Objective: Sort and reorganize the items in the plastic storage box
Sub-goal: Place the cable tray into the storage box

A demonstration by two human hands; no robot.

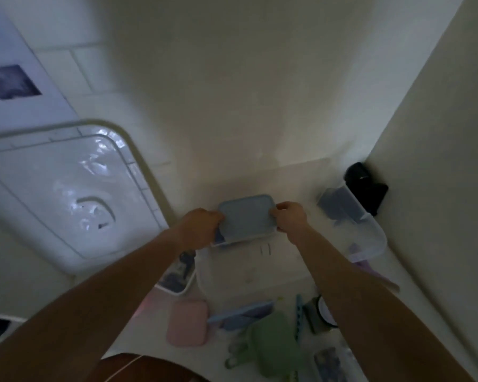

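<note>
Nearest the camera, loose items lie spread on the pale floor point(260, 175): a green lid point(271, 343), a pink lid point(186, 322) to its left, a flat blue lid point(240, 315) between and just beyond them, and a blue clothes peg point(299, 318) standing on edge beside a round dark-rimmed object point(324, 314) that the right forearm partly hides. At the lower right edge lies a patterned pouch point(329, 362), too blurred to name further.

Beyond these sits the clear plastic storage box point(249, 271), large and pale, with a small white tray point(177, 277) touching its left side; the tray's contents are bluish and unclear.

Above the box's far edge, both arms reach forward. The left hand point(202, 226) grips the left end of a small container with a blue-grey lid point(247, 216), its fingers curled round the edge. The right hand point(290, 216) grips the right end in the same way. The container is held level.

To the right, an empty clear tub point(367, 238) lies tilted against the wall point(425, 161), with a purple item point(356, 250) at its near side and a grey-lidded container point(337, 205) just behind it. A black object point(366, 186) sits in the corner.

On the far left is a white appliance with a glossy lid point(75, 194).
</note>
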